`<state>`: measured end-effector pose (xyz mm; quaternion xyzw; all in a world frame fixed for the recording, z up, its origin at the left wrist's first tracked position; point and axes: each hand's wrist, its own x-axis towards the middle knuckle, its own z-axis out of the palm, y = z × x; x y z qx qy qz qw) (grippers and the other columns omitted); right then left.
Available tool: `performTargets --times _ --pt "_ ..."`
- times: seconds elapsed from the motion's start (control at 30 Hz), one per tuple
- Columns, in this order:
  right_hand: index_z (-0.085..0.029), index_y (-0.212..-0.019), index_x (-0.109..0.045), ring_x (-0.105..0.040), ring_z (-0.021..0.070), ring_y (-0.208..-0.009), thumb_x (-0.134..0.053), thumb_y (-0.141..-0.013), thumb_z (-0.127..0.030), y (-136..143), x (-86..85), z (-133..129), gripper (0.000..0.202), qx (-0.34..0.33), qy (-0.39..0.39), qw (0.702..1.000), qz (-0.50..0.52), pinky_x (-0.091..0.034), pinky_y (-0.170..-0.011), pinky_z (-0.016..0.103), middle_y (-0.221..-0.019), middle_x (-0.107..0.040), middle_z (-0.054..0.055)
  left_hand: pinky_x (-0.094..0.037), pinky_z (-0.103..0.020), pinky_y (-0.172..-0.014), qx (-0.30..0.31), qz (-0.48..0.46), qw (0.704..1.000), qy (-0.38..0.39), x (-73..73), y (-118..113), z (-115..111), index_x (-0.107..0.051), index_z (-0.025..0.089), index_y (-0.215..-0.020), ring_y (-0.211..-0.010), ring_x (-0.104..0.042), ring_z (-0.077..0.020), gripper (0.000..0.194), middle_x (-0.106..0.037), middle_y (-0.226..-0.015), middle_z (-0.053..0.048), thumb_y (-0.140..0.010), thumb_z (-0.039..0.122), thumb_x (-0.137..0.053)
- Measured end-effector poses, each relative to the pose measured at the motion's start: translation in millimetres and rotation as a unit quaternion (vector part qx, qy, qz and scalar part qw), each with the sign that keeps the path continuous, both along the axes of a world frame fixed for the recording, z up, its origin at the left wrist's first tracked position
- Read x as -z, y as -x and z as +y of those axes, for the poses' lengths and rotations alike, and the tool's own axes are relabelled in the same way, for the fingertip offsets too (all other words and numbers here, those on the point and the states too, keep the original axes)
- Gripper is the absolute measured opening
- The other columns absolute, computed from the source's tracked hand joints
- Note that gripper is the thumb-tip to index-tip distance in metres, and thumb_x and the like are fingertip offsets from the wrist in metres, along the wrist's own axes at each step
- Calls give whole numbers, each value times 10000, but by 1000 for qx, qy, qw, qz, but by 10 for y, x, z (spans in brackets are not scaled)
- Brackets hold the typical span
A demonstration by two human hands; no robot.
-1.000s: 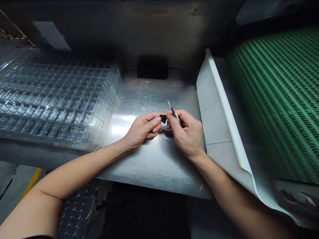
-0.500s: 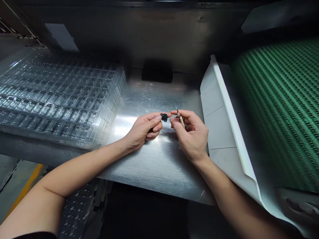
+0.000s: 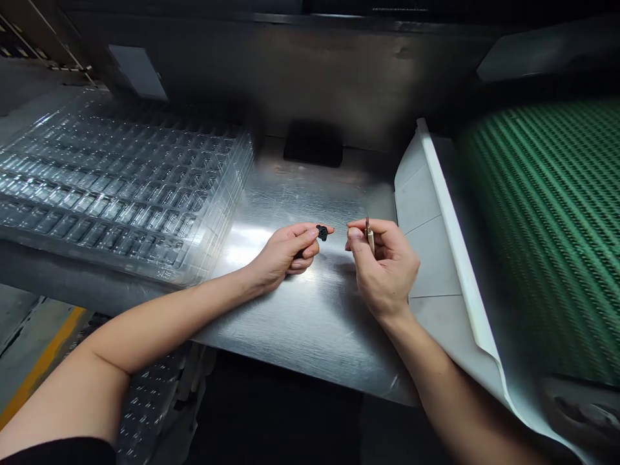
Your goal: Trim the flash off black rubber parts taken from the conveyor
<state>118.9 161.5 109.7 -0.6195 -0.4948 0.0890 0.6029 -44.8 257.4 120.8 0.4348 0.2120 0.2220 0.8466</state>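
Two Hands, One Black Part, One Bladed Tool

Left hand: grip closed on one small black part, centre of frame. A dark item within its curled fingers is mostly hidden. Right hand, right of centre: grip closed on one bladed tool; fingers partly cover the handle. Both hands are above one metal desk. Clear trays, left: stacked, number unclear, cut off at the frame edge. One black object, upper centre: details indistinct. Green mesh surface, right: cut off.

The black part is partly hidden; the blurred green mesh is cut off.
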Motion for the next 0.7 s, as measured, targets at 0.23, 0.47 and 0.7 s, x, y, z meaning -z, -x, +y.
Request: performTargets --times 0.23,0.47,0.7 --pt "-244 -1144 -775 -672 176 -749 -753 -1027 -316 18 75 3 139 -41 10 999 -33 -491 -674 323 -964 -767 12 -162 -161 -434 0 -17 1000 13 -17 -4 1 -672 142 -1115 -465 -290 -27 274 -428 -714 70 -1016 394 -720" --pt "-252 -1188 -787 -683 187 -750 -768 -1022 -285 24 83 2 170 -63 8 996 -54 -517 -683 335 -1005 -788 23 -210 -160 -430 -8 -23 998 53 1 0 7 -640 150 -1027 -480 -355 -45 235 -471 -737 47 -1014 376 -704" --pt "-266 -1183 -782 -697 197 -763 -746 -1010 -169 64 35 -26 202 -84 -30 985 -145 -546 -695 339 -956 -774 15 -610 -309 -678 -116 -16 984 137 46 -46 21 -646 117 -1067 -709 -689 -174 154 -666 -870 -65 -1060 249 -566"
